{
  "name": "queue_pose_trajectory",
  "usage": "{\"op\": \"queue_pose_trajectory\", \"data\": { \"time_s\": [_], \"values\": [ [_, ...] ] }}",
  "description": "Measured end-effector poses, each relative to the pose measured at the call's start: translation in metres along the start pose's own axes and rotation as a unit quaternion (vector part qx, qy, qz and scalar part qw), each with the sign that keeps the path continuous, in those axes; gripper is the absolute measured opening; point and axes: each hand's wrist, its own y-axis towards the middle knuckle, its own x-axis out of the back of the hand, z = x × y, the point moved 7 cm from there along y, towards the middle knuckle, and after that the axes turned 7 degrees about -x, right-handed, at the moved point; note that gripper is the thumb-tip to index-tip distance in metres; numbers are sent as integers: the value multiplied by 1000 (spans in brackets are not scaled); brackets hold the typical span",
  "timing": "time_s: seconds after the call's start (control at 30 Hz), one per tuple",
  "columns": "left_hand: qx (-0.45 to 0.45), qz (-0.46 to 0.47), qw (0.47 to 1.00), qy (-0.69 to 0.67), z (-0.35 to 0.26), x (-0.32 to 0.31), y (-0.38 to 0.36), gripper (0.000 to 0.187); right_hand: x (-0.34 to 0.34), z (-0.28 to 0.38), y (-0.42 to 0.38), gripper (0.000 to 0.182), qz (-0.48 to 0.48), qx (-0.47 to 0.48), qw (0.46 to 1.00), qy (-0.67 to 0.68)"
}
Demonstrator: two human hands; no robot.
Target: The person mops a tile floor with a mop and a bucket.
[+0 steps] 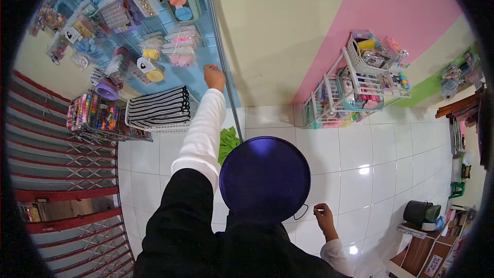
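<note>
My left hand [214,78] is stretched forward, its fingers curled, in front of the blue wall panel. Right beside it runs a long grey pole [221,54], leaning against the wall with green mop strands [228,144] at its floor end. Whether the hand touches the pole, or holds anything small, I cannot make out. Directly below me is a round, dark purple, bucket-like thing [265,180] with a wire handle [303,213] on its right side. My right hand [323,217] hangs just right of that handle, apart from it, fingers loosely bent and nothing visible in them.
Packaged accessories [180,46] hang on the blue wall grid. Below stand a white basket of striped items [159,108] and a pen rack [95,116]. A white wire rack [350,90] with goods stands ahead right. A red folding gate [67,195] lines the left; boxes [427,252] are lower right.
</note>
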Motion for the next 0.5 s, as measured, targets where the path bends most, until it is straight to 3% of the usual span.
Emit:
{"op": "queue_pose_trajectory", "data": {
  "time_s": [0.03, 0.1, 0.17, 0.23, 0.3, 0.33, 0.4, 0.47, 0.5],
  "values": [
    [13, 2, 1000, 0, 4, 8, -2, 18, 2, 0, 1, 14, -13, 9, 1000, 3],
    [-55, 56, 996, 31, 17, 17, -13, 19, 3, -6, 4, 13, -29, 21, 999, 3],
    [-117, 90, 988, 39, 47, 24, -31, 20, 0, -14, 8, 24, -11, -50, 998, 47],
    [-115, 215, 960, 137, 92, 33, -72, 25, -11, -14, 11, 40, 28, -121, 988, 95],
    [-61, 316, 928, 185, 166, 39, -125, 44, -28, -16, 14, 56, 56, -179, 972, 143],
    [-117, 409, 883, 197, 198, 37, -159, 54, -36, -21, 15, 61, 73, -196, 964, 168],
    [179, 508, 839, 71, 329, 31, -227, 66, -53, -36, 18, 71, 103, -232, 944, 212],
    [196, 494, 845, 63, 266, 73, -266, 78, -69, -41, 15, 72, 120, -282, 918, 253],
    [252, 489, 835, -2, 268, 74, -282, 79, -75, -44, 12, 70, 119, -309, 906, 263]
  ]
}}
